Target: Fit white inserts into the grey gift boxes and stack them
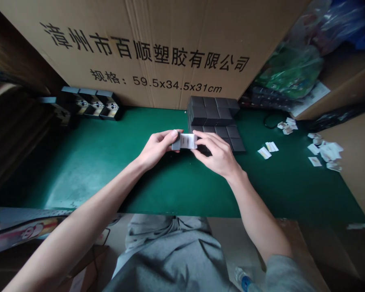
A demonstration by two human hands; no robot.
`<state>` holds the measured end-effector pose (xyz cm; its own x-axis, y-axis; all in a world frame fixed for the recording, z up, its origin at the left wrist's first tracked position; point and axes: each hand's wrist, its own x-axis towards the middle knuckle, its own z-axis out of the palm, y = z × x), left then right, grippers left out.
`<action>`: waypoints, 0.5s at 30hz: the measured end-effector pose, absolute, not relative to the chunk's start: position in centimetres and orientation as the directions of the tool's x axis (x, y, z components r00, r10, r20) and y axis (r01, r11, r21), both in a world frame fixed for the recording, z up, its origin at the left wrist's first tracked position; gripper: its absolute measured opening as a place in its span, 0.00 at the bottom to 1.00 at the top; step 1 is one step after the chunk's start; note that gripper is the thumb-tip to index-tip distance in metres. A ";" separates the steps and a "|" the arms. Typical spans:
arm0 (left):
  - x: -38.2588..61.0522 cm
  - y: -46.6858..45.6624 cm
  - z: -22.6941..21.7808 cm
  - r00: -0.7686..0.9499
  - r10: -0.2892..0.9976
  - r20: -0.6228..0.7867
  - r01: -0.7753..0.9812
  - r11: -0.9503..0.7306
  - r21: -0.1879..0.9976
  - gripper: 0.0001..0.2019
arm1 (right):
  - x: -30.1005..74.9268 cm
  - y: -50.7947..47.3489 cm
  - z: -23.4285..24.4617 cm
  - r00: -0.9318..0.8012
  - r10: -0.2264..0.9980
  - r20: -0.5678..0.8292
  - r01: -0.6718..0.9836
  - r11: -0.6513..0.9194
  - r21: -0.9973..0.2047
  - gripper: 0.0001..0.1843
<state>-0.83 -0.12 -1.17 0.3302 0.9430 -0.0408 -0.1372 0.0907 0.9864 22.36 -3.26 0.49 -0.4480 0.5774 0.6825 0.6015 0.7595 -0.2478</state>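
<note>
In front of me, just above the green table, my left hand (158, 147) grips a small dark grey box (177, 142), its thumb pressed on the near face. Fingers and thumb of my right hand (216, 154) pinch the right end of a white folded insert (187, 141) with faint dark marks. The insert meets the dark box on its right side; whether it sits inside or only touches cannot be made out. Directly behind my right hand stands a stack of closed dark grey boxes (211, 111), several to a row.
Open dark boxes (99, 103) with light inserts stand at the back left. White and yellow slips (267, 150) and crumpled white papers (330, 152) lie on the right of the green table (88, 162). A large printed carton (158, 24) walls off the back; plastic bags (295, 69) fill the right corner.
</note>
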 end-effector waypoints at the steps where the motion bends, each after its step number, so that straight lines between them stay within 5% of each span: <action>1: -0.9 -0.1 -1.2 0.332 0.942 -0.043 -0.132 0.091 0.987 0.35 | 22.4 -3.3 0.5 -0.453 0.579 0.678 0.606 0.758 -0.243 0.05; 15: -0.7 -0.1 -0.7 0.314 0.948 -0.042 -0.164 0.098 0.982 0.37 | 21.4 -3.6 0.0 -0.296 0.646 0.704 0.594 0.701 -0.393 0.05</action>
